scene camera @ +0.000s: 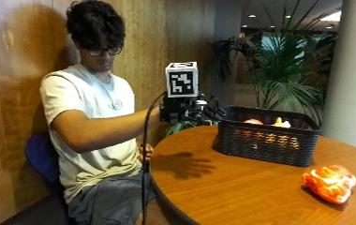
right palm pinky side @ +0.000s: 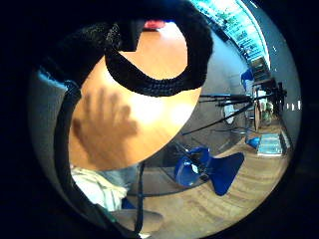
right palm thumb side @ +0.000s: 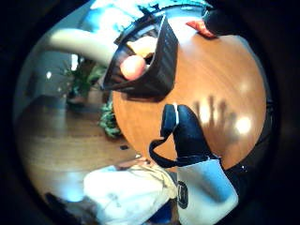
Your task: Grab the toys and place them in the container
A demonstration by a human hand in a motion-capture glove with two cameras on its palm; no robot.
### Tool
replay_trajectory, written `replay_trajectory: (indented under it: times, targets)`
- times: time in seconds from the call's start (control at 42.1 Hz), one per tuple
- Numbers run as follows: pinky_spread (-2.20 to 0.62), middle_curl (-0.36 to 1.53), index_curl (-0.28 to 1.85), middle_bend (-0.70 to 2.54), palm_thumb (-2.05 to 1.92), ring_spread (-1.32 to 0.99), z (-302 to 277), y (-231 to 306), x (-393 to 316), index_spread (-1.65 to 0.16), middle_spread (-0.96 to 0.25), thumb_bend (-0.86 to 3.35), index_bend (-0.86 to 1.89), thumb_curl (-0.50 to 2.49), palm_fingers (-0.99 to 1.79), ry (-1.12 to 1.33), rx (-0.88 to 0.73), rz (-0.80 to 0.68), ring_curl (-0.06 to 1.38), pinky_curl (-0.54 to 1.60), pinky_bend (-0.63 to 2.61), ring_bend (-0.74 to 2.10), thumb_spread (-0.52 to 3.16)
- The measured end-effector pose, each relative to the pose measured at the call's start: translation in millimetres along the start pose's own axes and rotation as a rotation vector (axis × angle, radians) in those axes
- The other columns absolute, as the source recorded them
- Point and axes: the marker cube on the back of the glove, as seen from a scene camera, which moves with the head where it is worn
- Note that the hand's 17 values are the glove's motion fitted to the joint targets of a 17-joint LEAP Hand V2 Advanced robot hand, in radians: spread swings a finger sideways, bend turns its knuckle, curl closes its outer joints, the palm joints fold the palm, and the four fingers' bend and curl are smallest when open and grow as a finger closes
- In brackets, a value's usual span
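In the outside view my gloved right hand (scene camera: pixel 208 112) hovers above the table beside the near left end of the black basket (scene camera: pixel 268 140). Its fingers are spread and hold nothing; its shadow with spread fingers falls on the wood (right palm thumb side: pixel 216 117). Inside the basket lie a round orange toy (right palm thumb side: pixel 133 67) and a yellow toy (right palm thumb side: pixel 145 46), seen over the rim in the outside view as the orange toy (scene camera: pixel 253 122) and the yellow toy (scene camera: pixel 282 123). An orange-red toy (scene camera: pixel 330 183) lies on the table right of the basket, far from the hand, also visible as the red toy (right palm thumb side: pixel 199 27).
The round wooden table (scene camera: pixel 228 187) has bare wood between its near edge and the basket. The person's bare left hand (scene camera: pixel 145 152) rests at the table's edge. Plants (scene camera: pixel 278 70) stand behind the basket. A blue chair (right palm pinky side: pixel 209 169) stands on the floor beyond the table.
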Motion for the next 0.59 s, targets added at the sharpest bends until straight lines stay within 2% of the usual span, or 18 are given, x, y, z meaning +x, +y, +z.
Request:
replay_trajectory:
  times: [0.594]
  targets:
    - [0.03,0.34,0.52,0.18,0.23,-0.04,-1.5,4.6,6.5,-0.30,-0.01,-0.01,0.27,0.38,0.02,-0.007,0.010,0.025,0.47,0.32,0.87,0.37,1.40]
